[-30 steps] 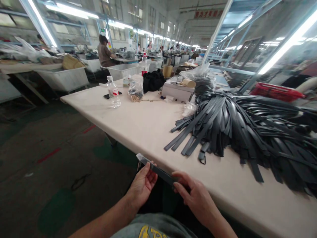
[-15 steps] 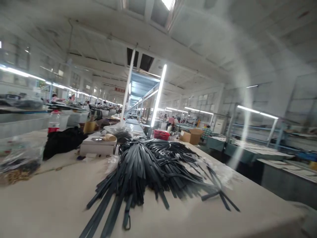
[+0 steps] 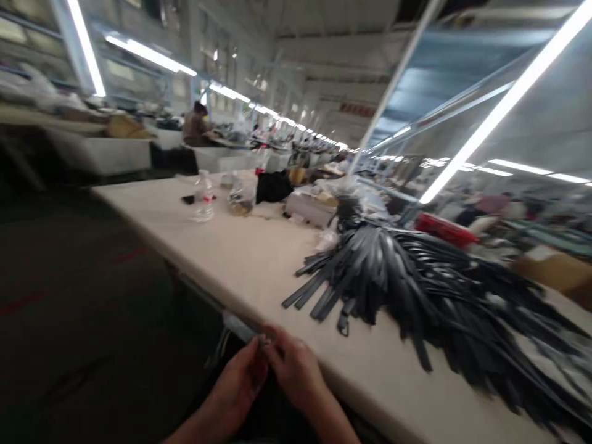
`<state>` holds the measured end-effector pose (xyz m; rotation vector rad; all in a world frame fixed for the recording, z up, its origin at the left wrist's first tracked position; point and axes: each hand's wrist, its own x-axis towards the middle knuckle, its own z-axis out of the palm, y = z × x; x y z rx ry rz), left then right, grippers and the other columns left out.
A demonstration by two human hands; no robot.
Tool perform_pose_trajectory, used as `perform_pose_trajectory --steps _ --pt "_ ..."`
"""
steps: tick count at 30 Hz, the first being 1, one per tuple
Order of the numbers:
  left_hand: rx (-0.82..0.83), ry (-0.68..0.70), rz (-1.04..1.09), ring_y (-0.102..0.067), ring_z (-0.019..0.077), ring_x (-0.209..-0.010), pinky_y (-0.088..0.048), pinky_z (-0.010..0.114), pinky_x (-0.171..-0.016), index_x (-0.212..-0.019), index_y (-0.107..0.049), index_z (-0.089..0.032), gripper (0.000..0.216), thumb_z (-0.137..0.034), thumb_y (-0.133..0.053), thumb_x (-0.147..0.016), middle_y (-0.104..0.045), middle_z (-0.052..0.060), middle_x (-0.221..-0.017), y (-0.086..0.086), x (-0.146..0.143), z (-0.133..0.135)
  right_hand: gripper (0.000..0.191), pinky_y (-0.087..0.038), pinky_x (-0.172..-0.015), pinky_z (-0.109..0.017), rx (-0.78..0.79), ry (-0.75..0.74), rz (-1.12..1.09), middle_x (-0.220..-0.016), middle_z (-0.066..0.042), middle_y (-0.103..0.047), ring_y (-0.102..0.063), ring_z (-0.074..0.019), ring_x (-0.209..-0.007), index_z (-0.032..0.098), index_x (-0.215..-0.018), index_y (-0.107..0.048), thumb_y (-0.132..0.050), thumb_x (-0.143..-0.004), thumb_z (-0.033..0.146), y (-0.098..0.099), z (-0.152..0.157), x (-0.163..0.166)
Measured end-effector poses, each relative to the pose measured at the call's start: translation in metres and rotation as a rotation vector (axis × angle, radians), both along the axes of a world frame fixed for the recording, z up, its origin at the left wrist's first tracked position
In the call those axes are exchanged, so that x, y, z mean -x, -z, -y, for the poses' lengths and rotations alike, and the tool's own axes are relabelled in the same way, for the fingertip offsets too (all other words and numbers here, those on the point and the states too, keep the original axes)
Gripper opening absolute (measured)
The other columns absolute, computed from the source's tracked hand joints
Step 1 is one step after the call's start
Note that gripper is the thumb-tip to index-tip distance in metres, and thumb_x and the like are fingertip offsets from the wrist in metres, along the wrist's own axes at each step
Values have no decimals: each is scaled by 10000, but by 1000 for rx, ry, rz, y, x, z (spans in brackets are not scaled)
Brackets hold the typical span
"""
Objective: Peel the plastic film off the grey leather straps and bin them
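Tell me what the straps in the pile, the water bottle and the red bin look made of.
Straps: probably leather or a synthetic like it; dark grey, flat, limp, with a dull sheen.
Bottle: clear plastic, see-through, with a label band.
Bin: likely moulded plastic, judging by its even bright red; too blurred to be sure.

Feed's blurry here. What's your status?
Both hands, left and right, pinch one dark strap at the table edge. Strap pile apart, nothing between.

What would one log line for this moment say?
left hand: pinching dark flat strap | right hand: pinching same strap | strap: below beige table edge | heap of dark straps: on table, untouched
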<state>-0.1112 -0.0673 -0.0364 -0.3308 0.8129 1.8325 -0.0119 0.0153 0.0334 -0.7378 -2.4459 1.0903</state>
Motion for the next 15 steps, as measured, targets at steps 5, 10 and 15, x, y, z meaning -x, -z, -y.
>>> perform_pose_trajectory --steps 5,10,15 --pt "52 -189 91 -675 94 -677 -506 182 -592 -884 -705 -146 103 -189 -611 -894 -749 37 -833 1 19 19 444 -483 -579 -292 71 -83 217 -756 25 -723 -661 -183 -635 263 -1325 -496 -493 -899 387 -1 -20 -5" --pt "-53 -82 125 -652 93 -624 -479 186 -583 -853 -718 -122 106 -224 -704 -825 -734 33 -755 -3 10 17 408 -495 -690 -322 -56 -157 280 -809 4 -741 -693 -200 -741 251 -1287 -539 -479 -896 353 9 -15 29" --pt "-16 -206 124 -653 90 -667 -469 185 -615 -869 -723 -136 97 -217 -677 -845 -742 35 -816 2 32 23 474 -521 -611 -301 -23 -171 343 -817 6 -738 -687 -189 -672 263 -1326 -507 -506 -888 442 3 -20 30"
